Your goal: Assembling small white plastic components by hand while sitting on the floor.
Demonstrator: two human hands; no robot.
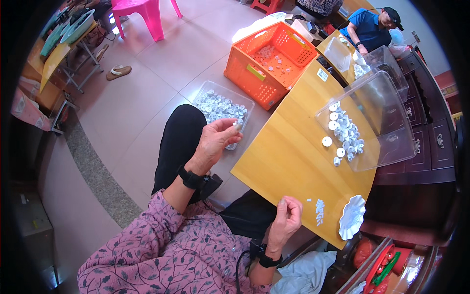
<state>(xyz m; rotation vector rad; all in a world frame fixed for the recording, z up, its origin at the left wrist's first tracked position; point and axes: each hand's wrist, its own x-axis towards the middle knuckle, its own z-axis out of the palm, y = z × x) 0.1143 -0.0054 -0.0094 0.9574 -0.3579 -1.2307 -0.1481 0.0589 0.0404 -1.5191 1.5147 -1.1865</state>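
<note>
My left hand point(215, 139) reaches out over a clear plastic tub point(199, 98) on the floor. Its thumb and fingertips pinch a small white plastic piece point(236, 123). Many similar whitish pieces point(218, 105) fill the tub. By the table's near edge is my right hand point(288, 215), its fingers curled and the thumb pressed against them; whatever they hold, if anything, is hidden. Several tiny white pegs point(319, 211) lie on the wooden table point(289, 147) just right of that hand. Farther up the table, round white knob-like parts point(346, 132) spill from a tipped clear bin point(391, 122).
A white scalloped dish point(352, 217) sits at the table's right corner. Beyond the tub stands an orange crate point(257, 78) with a few pieces inside. Another person point(372, 29) works at the far table. Dark drawers point(435, 142) line the right; a pink chair point(139, 14) is far left.
</note>
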